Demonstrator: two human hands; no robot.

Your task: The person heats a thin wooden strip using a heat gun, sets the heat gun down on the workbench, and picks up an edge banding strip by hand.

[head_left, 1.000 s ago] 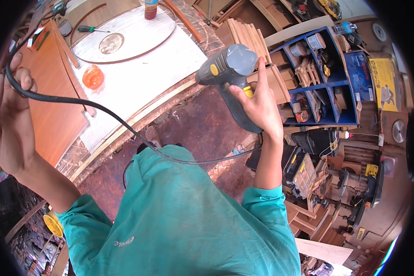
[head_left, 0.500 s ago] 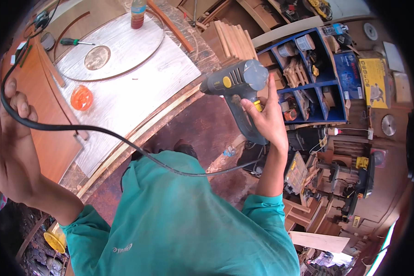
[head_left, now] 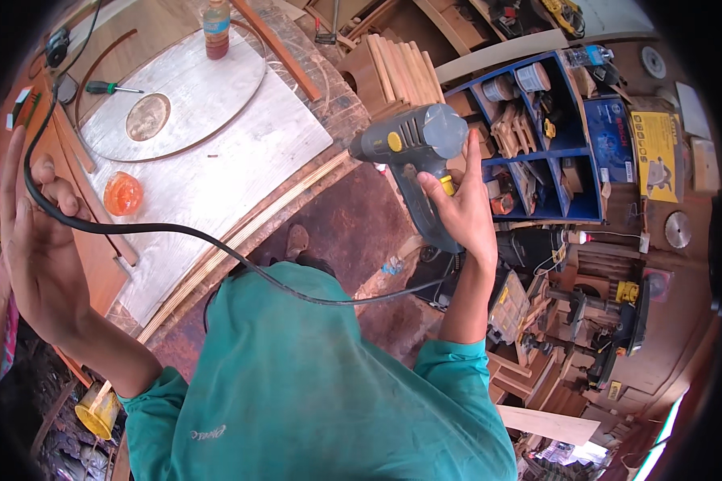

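Observation:
My right hand (head_left: 456, 210) grips the handle of a grey corded power drill (head_left: 409, 143) with yellow buttons, held up in the air with its nose pointing left over the edge of the workbench. Its black cable (head_left: 217, 244) runs from the handle base across my teal shirt and up to my left hand (head_left: 36, 240). That hand is raised at the left with the cable looped over its fingers. The cable continues upward toward a plug (head_left: 56, 44) at the top left.
A pale board (head_left: 208, 172) with a round cut-out ring lies on the workbench. On it are an orange round dish (head_left: 123, 194), a screwdriver (head_left: 108, 87) and a bottle (head_left: 215, 28). A blue shelf unit (head_left: 553, 144) full of tools stands at the right. Machines crowd the lower right.
My left hand has shifted slightly right and down with the cable. The drill stays in my right hand, nearly still. The view has swung, so the bench has slid left.

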